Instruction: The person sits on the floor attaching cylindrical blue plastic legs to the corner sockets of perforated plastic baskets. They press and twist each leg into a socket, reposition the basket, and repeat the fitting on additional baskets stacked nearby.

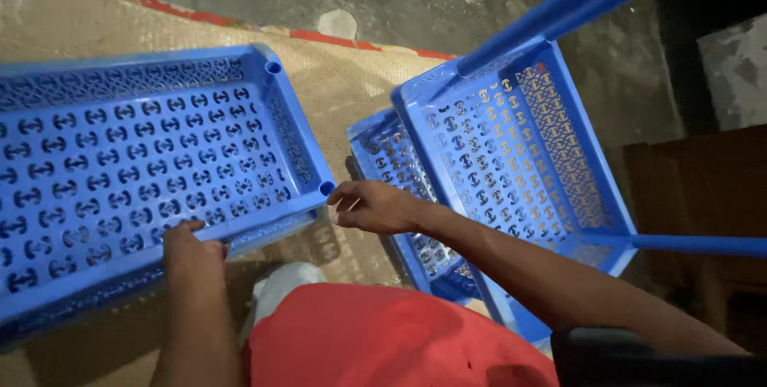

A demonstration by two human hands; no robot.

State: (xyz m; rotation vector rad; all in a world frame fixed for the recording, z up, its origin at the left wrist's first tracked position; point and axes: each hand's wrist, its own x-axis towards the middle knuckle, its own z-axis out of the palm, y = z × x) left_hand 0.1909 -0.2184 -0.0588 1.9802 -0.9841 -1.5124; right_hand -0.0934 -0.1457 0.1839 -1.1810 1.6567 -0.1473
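While the person crouches over a woven mat [351, 91], the left hand [188, 247] grips the near rim of a big blue perforated tray [144, 155] lying on the left, fingers curled over the edge. The right hand [371, 205] rests at that tray's near right corner, fingertips pinched narrow at the open corner socket [326, 188]; whether it holds anything small there I cannot tell. No pipe stands in this tray's sockets, near or far. To the right, a second tray [519, 155] already carries blue pipes [551, 11] rising from its far corner, and another pipe [699, 243] juts out at its near right. A third tray [391, 155] shows partly beneath it. So, as I judge it, the right-hand unit is partly put together, while the left tray remains bare.
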